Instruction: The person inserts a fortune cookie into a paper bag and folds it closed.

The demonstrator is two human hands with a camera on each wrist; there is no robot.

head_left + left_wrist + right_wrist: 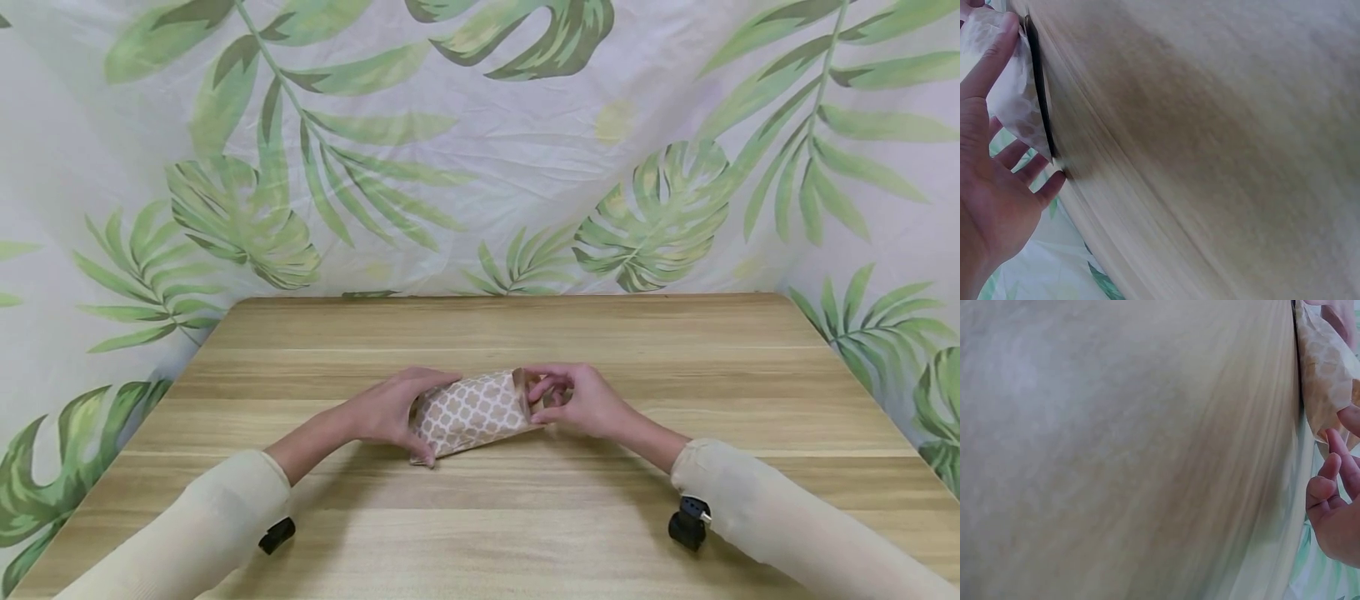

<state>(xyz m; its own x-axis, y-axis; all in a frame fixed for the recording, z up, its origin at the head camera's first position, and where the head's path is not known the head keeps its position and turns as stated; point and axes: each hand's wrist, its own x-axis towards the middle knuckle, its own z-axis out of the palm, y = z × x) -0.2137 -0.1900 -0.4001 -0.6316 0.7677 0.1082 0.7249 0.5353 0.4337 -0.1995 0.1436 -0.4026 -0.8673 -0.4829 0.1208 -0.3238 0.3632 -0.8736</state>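
A brown paper bag (472,410) with a white lattice pattern lies on its side at the middle of the wooden table, its mouth facing right. My left hand (386,410) holds the closed end, thumb on the near side and fingers at the far side. In the left wrist view the thumb stretches along the paper bag (1019,106). At the mouth, my right hand (588,402) holds the rim with thumb and index finger, the other fingers curled in. The right wrist view catches the paper bag (1325,369) at its edge. What the bag contains is hidden.
The wooden table (480,333) reaches back to a white cloth backdrop (525,183) printed with green leaves. Black wrist devices sit under both sleeves, one by the left cuff (277,535) and one by the right cuff (688,523).
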